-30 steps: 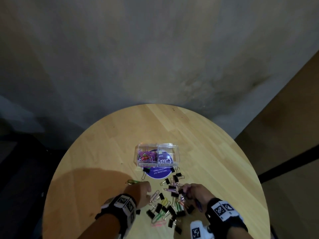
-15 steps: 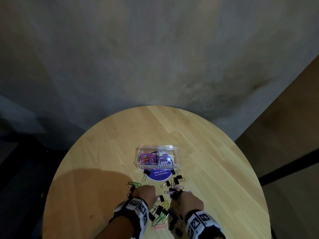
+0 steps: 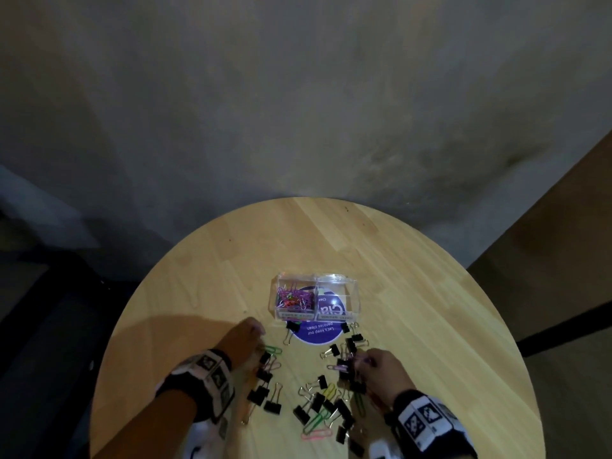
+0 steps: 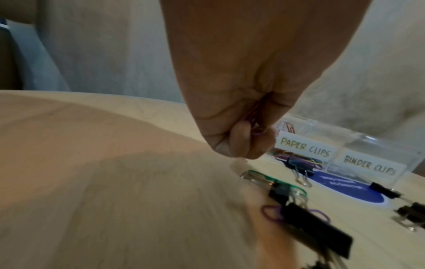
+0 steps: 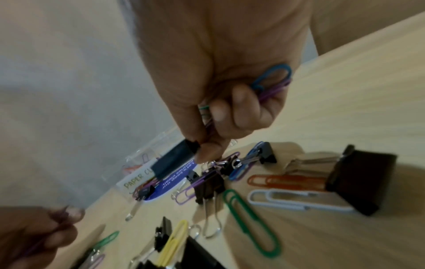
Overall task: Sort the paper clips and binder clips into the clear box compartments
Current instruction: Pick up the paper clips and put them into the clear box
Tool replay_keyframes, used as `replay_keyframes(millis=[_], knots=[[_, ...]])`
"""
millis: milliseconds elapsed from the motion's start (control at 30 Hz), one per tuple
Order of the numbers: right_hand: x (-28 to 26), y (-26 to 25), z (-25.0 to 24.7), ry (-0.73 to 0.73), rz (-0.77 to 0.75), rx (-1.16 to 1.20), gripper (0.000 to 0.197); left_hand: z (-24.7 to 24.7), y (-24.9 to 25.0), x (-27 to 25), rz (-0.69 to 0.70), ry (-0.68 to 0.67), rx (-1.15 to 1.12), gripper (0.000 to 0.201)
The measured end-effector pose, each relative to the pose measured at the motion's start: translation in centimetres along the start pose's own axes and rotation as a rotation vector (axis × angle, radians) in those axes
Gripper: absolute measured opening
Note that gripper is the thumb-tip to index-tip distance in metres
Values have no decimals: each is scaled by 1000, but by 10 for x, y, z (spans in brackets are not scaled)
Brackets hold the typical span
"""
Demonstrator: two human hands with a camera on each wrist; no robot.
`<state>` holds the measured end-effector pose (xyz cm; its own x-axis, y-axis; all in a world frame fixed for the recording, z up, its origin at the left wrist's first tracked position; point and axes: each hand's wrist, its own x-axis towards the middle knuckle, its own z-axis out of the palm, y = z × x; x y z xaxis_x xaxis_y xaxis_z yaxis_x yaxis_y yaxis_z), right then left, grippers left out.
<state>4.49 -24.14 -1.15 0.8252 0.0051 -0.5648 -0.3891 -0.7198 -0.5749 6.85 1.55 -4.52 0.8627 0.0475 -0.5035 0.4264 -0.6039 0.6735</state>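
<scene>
The clear box (image 3: 351, 284) stands mid-table; its left compartment, labelled PAPER CLIPS (image 4: 306, 146), holds several coloured clips, and the right one is labelled BINDER CLIPS (image 4: 370, 164). My left hand (image 3: 258, 331) is just left of the box front and pinches a purple paper clip (image 4: 254, 125). My right hand (image 3: 364, 361) hovers over the loose pile (image 3: 324, 402). It keeps blue and purple paper clips (image 5: 273, 80) in its curled fingers and pinches a black binder clip (image 5: 172, 162) between thumb and forefinger.
Black binder clips (image 3: 265, 397) and coloured paper clips (image 5: 250, 223) lie scattered across the round wooden table (image 3: 430, 309) in front of the box. A purple round sticker (image 3: 318, 336) lies under the box. The table edge runs close behind my wrists.
My left hand has moved from the pile forward and left, toward the box front, with the purple clip. My right hand has shifted slightly right and lifted a binder clip.
</scene>
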Motion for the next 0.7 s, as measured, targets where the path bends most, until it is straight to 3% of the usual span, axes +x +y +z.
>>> replay_keyframes(millis=[133, 233, 267, 333, 500, 700], knots=[[6, 3, 3, -84, 13, -235, 20, -1, 5, -2, -33, -87, 233, 19], [1, 1, 2, -31, 42, -417, 13, 2, 9, -4, -25, -126, 454, 13], [-2, -1, 3, -10, 28, -439, 9, 4, 11, -5, -19, -132, 498, 19], [-7, -5, 9, -30, -34, -444, 10, 6, 11, -3, -29, -131, 550, 32], [-10, -9, 32, -193, -371, -661, 11, 8, 20, 0, -42, -125, 639, 28], [-1, -12, 40, -158, -528, -816, 28, 14, 24, -4, -11, -142, 668, 27]])
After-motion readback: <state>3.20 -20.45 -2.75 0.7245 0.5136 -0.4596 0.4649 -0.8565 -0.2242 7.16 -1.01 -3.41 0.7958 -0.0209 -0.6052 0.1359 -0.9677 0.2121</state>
